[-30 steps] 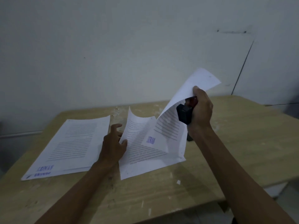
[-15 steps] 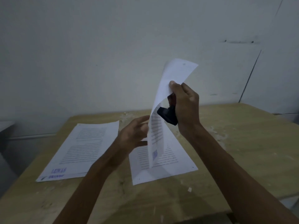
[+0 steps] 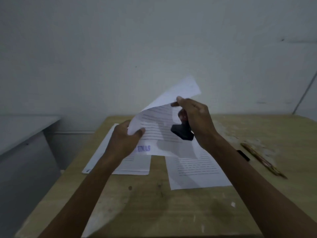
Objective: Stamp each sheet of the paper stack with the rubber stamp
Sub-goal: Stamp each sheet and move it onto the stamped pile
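A printed sheet [image 3: 159, 124] with a blue stamp mark near its lower edge hangs in the air above the table, held by both hands. My left hand [image 3: 123, 140] pinches its left edge. My right hand [image 3: 195, 117] grips its top edge with thumb and finger and also holds the black rubber stamp [image 3: 182, 133] against the palm. A stack of printed paper [image 3: 197, 169] lies flat under my right forearm. A second pile of sheets [image 3: 135, 166] lies to the left, mostly hidden by my left hand and the lifted sheet.
The wooden table [image 3: 154, 212] is scuffed and stands against a pale wall. A pencil [image 3: 262, 160] and a small dark object [image 3: 243, 155] lie at the right. A grey surface [image 3: 22, 131] stands left of the table, across a gap.
The lifted sheet has swung from upright toward the left and lies flatter. My left hand has taken hold of its left edge. The view has shifted, showing the pencil.
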